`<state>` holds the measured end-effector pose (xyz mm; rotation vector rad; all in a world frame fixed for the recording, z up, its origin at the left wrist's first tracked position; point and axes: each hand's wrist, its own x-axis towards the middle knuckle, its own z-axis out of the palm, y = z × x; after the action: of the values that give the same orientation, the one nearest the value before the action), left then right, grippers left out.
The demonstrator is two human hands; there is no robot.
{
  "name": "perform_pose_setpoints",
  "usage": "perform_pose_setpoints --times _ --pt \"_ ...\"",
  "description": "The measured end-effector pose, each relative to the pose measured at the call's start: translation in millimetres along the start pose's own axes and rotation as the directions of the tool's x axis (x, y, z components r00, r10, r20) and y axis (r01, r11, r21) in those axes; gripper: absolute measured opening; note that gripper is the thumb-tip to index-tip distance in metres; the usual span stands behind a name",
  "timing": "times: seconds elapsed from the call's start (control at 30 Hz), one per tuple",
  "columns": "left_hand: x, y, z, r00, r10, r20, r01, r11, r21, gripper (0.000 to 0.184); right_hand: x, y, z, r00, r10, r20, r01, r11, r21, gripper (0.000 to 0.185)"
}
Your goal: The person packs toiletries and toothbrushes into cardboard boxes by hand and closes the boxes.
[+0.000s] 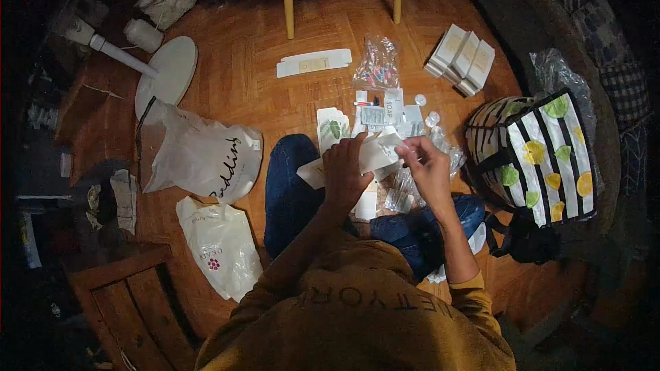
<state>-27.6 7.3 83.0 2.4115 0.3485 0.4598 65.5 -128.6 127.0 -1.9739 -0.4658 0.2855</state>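
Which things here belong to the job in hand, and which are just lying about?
Likely the job:
white carton, in left hand and right hand
leaf-print carton
SOAP packet
stacked boxes

Apparently just lying about:
striped fruit-print bag
translucent bag
pale plastic bag
round white base

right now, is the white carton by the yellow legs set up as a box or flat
Flat: the carton lies thin on the wooden floor, white flaps extended.
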Motion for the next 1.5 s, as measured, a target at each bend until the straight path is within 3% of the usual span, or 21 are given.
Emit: perform_pose_setpoints --times 0.07,0.13,0.2,0.3,0.37,0.5,0.6,0.63,0.7,0.77,0.83,0.87,0.93,0.97,1.0,1.07,1.17,1.23,1.3,1.43,1.5 --pt "0 -2 -1 0.999 -0.043 0.034 0.042 0.999 0.023 0.077 0 2 2 0.998 0.066 0.019 -0.065 0.998 -0.017 0.012" --pt "-2 -5 1 1.000 -0.015 -0.027 0.015 1.000 0.002 0.075 -1 5 13 0.979 -0.201 0.036 0.204 0.967 -0.155 0.011" --pt "-3 -6 2 0.996 0.007 -0.091 -0.009 1.000 -0.014 0.074 -1 -8 11 0.988 -0.127 0.089 0.141 0.976 -0.169 0.011" --pt "-4 -4 9 0.984 -0.050 -0.171 0.039 0.997 -0.071 0.073 1 -13 11 0.952 -0.300 0.058 0.305 0.944 -0.126 0.011" --pt "2 -5 23 0.947 -0.062 -0.315 -0.003 0.979 -0.202 0.076 0 -19 6 0.896 -0.419 0.147 0.441 0.881 -0.170 0.013" --pt "12 -18 51 0.909 0.051 -0.414 -0.150 0.966 -0.210 0.078 9 -22 -6 0.863 -0.394 0.317 0.463 0.867 -0.185 0.027" --pt "27 -25 68 0.908 -0.083 -0.411 -0.093 0.916 -0.390 0.077 40 -6 -32 0.833 -0.552 0.032 0.551 0.823 -0.141 0.025" --pt "31 -28 70 0.917 -0.091 -0.389 -0.096 0.895 -0.436 0.076 59 12 -33 0.889 -0.412 -0.198 0.408 0.911 -0.063 0.022" --pt "36 -24 71 0.942 -0.188 -0.278 -0.007 0.816 -0.578 0.073 117 81 -34 0.924 -0.229 -0.307 0.238 0.971 -0.010 0.022" --pt "47 -18 63 0.938 -0.131 -0.321 -0.049 0.867 -0.496 0.073 161 199 -16 0.920 -0.201 -0.337 0.135 0.968 -0.211 0.019" --pt "51 -20 59 0.930 -0.050 -0.363 -0.091 0.928 -0.362 0.074 174 273 -3 0.980 -0.181 -0.077 0.100 0.794 -0.600 0.015" --pt "50 -23 58 0.927 -0.052 -0.373 -0.090 0.931 -0.354 0.074 175 302 7 0.979 -0.190 -0.069 0.112 0.796 -0.595 0.015" --pt "46 -28 55 0.925 -0.178 -0.335 0.029 0.913 -0.406 0.075 169 339 17 0.992 -0.058 -0.110 0.023 0.955 -0.297 0.015" --pt "46 -32 53 0.911 -0.116 -0.396 -0.020 0.946 -0.324 0.075 167 327 14 0.993 -0.055 -0.107 0.020 0.954 -0.299 0.015" --pt "45 -33 52 0.913 -0.123 -0.388 -0.013 0.944 -0.329 0.075 161 302 7 0.987 -0.141 -0.081 0.085 0.873 -0.480 0.015" --pt "41 -33 49 0.906 -0.217 -0.363 0.114 0.952 -0.283 0.074 150 290 2 0.977 -0.211 -0.041 0.136 0.754 -0.643 0.014" --pt "36 -39 54 0.943 -0.146 -0.300 0.069 0.964 -0.255 0.072 151 283 -1 0.992 -0.023 -0.125 -0.051 0.827 -0.559 0.018" --pt "36 -44 58 0.956 -0.084 -0.280 0.040 0.986 -0.159 0.073 147 243 4 0.882 -0.140 -0.450 0.160 0.987 0.007 0.019" --pt "29 -44 62 0.973 -0.170 -0.154 0.125 0.956 -0.265 0.077 125 107 2 0.868 -0.127 -0.480 0.255 0.944 0.211 0.017" --pt "28 -28 68 0.961 -0.185 -0.205 0.117 0.946 -0.303 0.079 57 1 7 0.754 -0.565 -0.335 0.540 0.823 -0.173 0.017" --pt "28 -21 63 0.946 -0.159 -0.283 0.017 0.894 -0.448 0.078 31 -7 21 0.767 -0.576 -0.283 0.582 0.810 -0.071 0.016"
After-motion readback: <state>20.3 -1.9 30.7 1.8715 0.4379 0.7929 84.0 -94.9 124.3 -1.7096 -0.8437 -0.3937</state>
